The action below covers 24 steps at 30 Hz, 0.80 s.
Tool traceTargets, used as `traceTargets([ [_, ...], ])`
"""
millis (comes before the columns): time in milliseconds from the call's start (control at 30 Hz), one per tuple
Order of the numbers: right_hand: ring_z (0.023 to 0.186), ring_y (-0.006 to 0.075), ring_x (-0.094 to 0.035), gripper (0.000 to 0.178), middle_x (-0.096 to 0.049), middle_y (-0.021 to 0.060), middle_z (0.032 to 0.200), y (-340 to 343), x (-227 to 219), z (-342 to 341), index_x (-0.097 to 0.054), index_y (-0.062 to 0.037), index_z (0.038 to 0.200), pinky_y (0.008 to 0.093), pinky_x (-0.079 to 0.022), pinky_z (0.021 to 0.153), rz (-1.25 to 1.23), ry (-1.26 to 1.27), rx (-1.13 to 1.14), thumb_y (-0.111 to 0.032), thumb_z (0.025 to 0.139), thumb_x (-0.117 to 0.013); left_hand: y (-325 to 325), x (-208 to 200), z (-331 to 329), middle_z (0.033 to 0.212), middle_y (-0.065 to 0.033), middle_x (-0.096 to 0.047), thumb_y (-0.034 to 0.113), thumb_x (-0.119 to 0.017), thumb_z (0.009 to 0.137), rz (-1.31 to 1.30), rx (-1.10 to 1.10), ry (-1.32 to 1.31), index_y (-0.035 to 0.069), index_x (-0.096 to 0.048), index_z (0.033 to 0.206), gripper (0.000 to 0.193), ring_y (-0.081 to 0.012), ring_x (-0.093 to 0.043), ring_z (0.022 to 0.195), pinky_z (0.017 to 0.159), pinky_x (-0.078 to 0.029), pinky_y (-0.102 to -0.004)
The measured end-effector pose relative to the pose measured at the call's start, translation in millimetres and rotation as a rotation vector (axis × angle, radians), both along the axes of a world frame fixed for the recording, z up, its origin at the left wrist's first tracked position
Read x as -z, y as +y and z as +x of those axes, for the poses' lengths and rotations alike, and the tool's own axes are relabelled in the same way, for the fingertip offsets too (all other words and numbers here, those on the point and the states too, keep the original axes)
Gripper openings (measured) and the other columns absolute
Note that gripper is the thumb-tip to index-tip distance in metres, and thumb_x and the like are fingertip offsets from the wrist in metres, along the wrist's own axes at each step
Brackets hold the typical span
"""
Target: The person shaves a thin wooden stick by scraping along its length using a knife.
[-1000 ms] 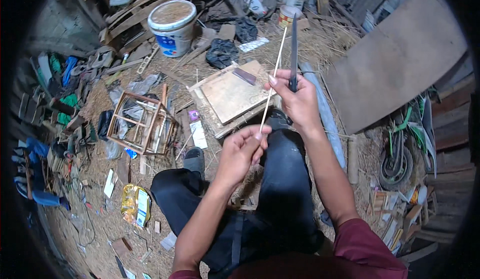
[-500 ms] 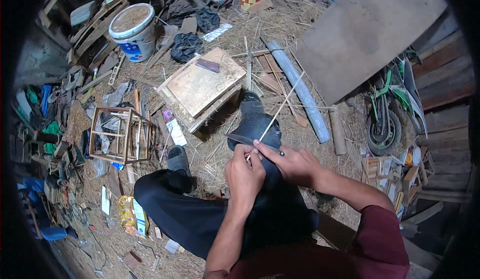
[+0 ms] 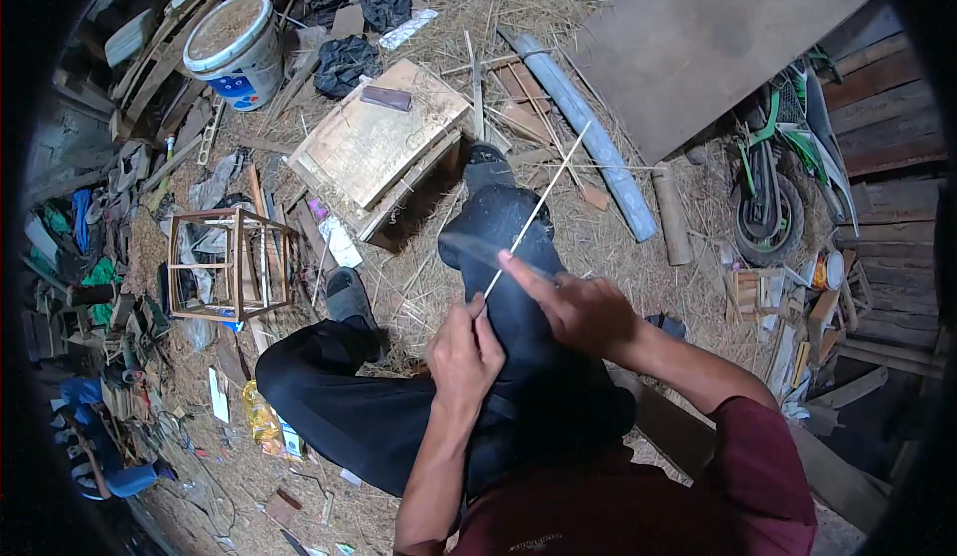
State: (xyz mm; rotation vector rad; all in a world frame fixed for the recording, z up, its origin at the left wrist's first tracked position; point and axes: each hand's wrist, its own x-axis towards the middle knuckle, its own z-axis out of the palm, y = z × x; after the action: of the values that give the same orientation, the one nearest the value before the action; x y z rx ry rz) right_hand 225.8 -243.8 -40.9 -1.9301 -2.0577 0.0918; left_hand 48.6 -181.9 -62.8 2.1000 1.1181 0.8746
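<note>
Pale stick, thin and straight, held at its lower end by the left hand. Clock read as the view shows it, 12 at the top. Stick leaves the left fingers toward 1 o'clock, most of its length clear of that hand; far tip reaches up near the blue-grey pole. Left hand: thumb and fingers pinching the stick end, that end partly hidden by the fingers.

Right hand sits at about 2 o'clock from the left, the two close but apart. Fingers curled around a knife; handle hidden in the grip. Blade blurred, aimed between 9 and 10 o'clock, just by the stick. One fingertip reaches out to the stick at about 10 o'clock from the right hand's middle; looks to be touching. Whether the blade edge contacts the stick: can't tell.

Stick and blade are over the dark-trousered right knee; contact with the cloth unclear.

Around: flat wooden board at 11 o'clock from the left hand, dark brown block lying on it. Wooden frame at 10 o'clock. White bucket farther out at 11. From the right hand: short log between 1 and 2, large brown panel at 1.
</note>
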Motion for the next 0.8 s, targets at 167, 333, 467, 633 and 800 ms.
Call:
traceTargets([
  [167, 0.040, 0.0249, -0.054, 0.059, -0.055, 0.0071, 0.054, 0, -5, 15, -0.035, -0.0201, 0.145, 0.0403, -0.045, 0.038, -0.082, 0.146, 0.053, -0.012, 0.089, -0.051, -31, 3, -59, 0.079, -0.0159, -0.067, -0.003, -0.060, 0.082, -0.132, -0.046, -0.032, 0.000, -0.060, 0.091, 0.009, -0.0281, -0.066, 0.062, 0.057, -0.052, -0.0356],
  [333, 0.043, 0.0271, -0.057, 0.059, -0.062, 0.0107, 0.063, -3, 0, 19, -0.034, -0.0158, 0.145, 0.0403, -0.046, 0.041, -0.030, 0.210, 0.166, -0.009, 0.089, -0.051, -45, -16, -86, 0.069, -0.0132, -0.064, -0.004, -0.061, 0.082, -0.221, -0.091, 0.055, -0.001, -0.062, 0.090, 0.009, -0.0212, -0.064, 0.056, 0.052, -0.049, -0.0299],
  [467, 0.043, 0.0260, -0.056, 0.059, -0.064, 0.0093, 0.065, 2, -1, 15, -0.034, -0.0132, 0.144, 0.0388, -0.047, 0.042, 0.204, 0.331, 0.154, -0.008, 0.088, -0.051, -33, -19, -71, 0.071, -0.0152, -0.064, -0.004, -0.060, 0.083, -0.183, -0.091, -0.030, -0.002, -0.061, 0.091, 0.008, -0.0223, -0.065, 0.058, 0.053, -0.050, -0.0308],
  [633, 0.040, 0.0250, -0.054, 0.063, -0.062, 0.0111, 0.061, 3, -37, 11, -0.033, -0.0129, 0.146, 0.0373, -0.048, 0.043, -0.235, 0.131, -0.041, -0.010, 0.086, -0.051, 13, -33, 29, 0.075, -0.0177, -0.065, 0.004, -0.060, 0.086, -0.108, -0.037, -0.102, 0.000, -0.061, 0.091, 0.006, -0.0296, -0.068, 0.066, 0.058, -0.051, -0.0350],
  [800, 0.049, 0.0320, -0.061, 0.060, -0.060, 0.0149, 0.058, 17, -27, 25, -0.033, -0.0113, 0.145, 0.0450, -0.048, 0.045, -0.258, 0.275, -0.054, -0.011, 0.088, -0.049, 27, -29, 48, 0.077, -0.0167, -0.064, 0.002, -0.059, 0.083, -0.013, -0.034, 0.027, 0.004, -0.060, 0.094, 0.011, -0.0339, -0.064, 0.066, 0.058, -0.050, -0.0409],
])
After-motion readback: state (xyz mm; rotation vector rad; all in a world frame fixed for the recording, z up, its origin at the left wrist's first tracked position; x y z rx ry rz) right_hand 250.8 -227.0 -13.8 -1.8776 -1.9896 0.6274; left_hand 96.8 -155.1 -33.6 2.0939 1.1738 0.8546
